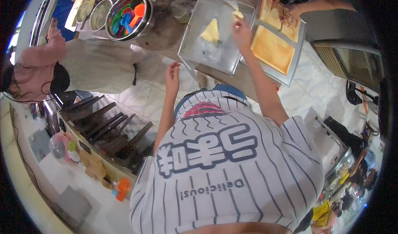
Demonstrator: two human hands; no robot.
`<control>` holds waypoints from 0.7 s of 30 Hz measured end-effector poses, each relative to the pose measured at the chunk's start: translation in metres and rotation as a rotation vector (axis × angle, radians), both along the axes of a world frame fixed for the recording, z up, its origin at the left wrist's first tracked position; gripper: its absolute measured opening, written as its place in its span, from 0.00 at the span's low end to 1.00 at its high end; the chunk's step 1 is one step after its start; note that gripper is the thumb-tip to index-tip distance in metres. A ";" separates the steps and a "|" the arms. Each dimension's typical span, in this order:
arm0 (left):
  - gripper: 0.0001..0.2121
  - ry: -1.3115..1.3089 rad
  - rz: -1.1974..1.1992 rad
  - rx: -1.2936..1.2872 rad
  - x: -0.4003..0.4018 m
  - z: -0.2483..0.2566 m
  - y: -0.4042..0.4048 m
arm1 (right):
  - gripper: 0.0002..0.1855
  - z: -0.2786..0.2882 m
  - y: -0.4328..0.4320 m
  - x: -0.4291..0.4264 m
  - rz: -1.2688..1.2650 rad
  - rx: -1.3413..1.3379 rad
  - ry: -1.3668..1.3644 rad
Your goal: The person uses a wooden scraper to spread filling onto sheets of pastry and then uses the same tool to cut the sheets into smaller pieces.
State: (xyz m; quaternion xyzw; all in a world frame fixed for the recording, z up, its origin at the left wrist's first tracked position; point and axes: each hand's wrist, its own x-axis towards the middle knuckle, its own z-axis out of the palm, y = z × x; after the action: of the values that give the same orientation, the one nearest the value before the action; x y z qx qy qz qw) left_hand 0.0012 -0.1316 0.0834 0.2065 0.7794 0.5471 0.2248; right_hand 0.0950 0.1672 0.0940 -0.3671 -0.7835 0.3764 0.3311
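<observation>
My right hand [242,35] is over a rectangular metal tray [192,32], blurred. Its fingertips meet a small pale-yellow piece [238,15]; whether they grip it is unclear. Just beyond lies a whitish, partly translucent item [229,2] of uncertain kind. A pale-yellow wedge [211,31], soft-looking, rests on the tray among greasy-looking smears. My left hand [173,77] hangs by the tray's near left corner, fingers loosely bent, with nothing visible in it.
To the right, another person's hands [290,16] touch cut slabs of golden sponge cake [270,14]; a whole slab [273,50] lies nearer. A steel bowl [149,19] holds coloured plastic scoops [130,19]. Another person [40,56] stands left, near dark stacked stools [108,122].
</observation>
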 end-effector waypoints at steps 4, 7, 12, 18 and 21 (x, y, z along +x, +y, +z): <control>0.17 0.710 0.004 -0.138 0.002 0.068 0.040 | 0.17 0.052 -0.052 -0.012 0.460 0.072 0.104; 0.18 0.922 0.040 -0.118 -0.010 0.104 0.060 | 0.18 0.088 -0.080 -0.016 0.659 -0.072 0.159; 0.14 0.518 -0.115 -0.141 -0.034 0.108 0.045 | 0.17 0.112 -0.087 -0.024 0.726 -0.189 0.292; 0.07 0.540 -0.012 -0.082 -0.034 0.112 0.010 | 0.15 0.126 -0.083 -0.040 0.795 -0.154 0.239; 0.10 0.512 -0.003 -0.233 -0.029 0.118 0.013 | 0.14 0.140 -0.086 -0.038 0.839 -0.285 0.195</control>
State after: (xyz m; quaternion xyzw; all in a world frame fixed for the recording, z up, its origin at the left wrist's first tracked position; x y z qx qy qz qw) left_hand -0.0281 -0.1188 0.2015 0.3120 0.8682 0.3834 0.0434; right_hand 0.0570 0.0810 0.2336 -0.0228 -0.7701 0.6149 0.1681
